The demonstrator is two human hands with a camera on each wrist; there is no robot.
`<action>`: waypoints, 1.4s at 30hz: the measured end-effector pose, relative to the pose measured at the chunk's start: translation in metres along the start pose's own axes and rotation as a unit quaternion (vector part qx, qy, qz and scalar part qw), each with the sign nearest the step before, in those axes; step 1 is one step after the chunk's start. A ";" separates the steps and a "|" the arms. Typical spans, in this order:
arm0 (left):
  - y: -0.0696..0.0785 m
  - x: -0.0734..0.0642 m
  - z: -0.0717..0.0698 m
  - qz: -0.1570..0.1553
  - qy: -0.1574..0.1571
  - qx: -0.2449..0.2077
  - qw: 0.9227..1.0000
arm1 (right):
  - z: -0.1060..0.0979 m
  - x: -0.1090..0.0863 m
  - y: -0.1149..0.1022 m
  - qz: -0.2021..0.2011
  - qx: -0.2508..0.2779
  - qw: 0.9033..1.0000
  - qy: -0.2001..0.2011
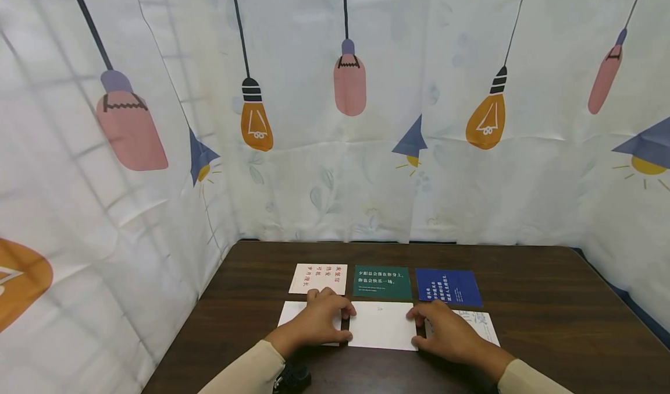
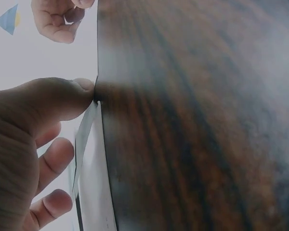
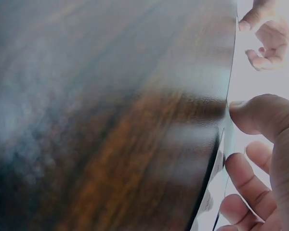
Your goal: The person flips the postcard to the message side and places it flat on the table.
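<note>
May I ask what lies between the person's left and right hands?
The head view shows a white card between the left hand and the right hand, touched by both.

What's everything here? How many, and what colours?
table: one, dark brown, under the cards
red-writing card: one, white, back left
green card: one, green, back middle
blue card: one, blue, back right
front left card: one, white, partly hidden
front middle card: one, white, between the hands
front right card: one, white, bluish marks, partly hidden
curtain: one, white with pale leaves, around table
pink lamps: three, pink, printed on curtain
orange bulbs: three, orange, printed on curtain
blue lamps: three, blue and yellow, printed on curtain
sleeves: two, cream, on arms
wrist thing: one, black, left wrist
left hand: one, at front middle card's left edge
right hand: one, at its right edge
</note>
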State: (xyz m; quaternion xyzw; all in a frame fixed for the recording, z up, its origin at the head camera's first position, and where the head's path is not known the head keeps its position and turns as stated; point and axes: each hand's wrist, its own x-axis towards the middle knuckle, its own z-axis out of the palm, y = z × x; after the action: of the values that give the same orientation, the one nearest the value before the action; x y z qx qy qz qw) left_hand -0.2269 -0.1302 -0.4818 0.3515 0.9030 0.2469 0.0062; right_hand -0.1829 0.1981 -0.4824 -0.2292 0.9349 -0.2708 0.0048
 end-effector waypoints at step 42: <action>0.039 0.030 0.015 0.043 -0.031 0.000 0.999 | -0.022 -0.024 0.025 0.043 -0.045 0.997 0.046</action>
State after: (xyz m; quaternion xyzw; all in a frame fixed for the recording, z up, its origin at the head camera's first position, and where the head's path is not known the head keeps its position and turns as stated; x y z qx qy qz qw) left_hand -0.2216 -0.0798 -0.4723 0.3971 0.8866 0.2359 0.0236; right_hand -0.1747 0.2385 -0.4792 -0.1757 0.9544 -0.2386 -0.0370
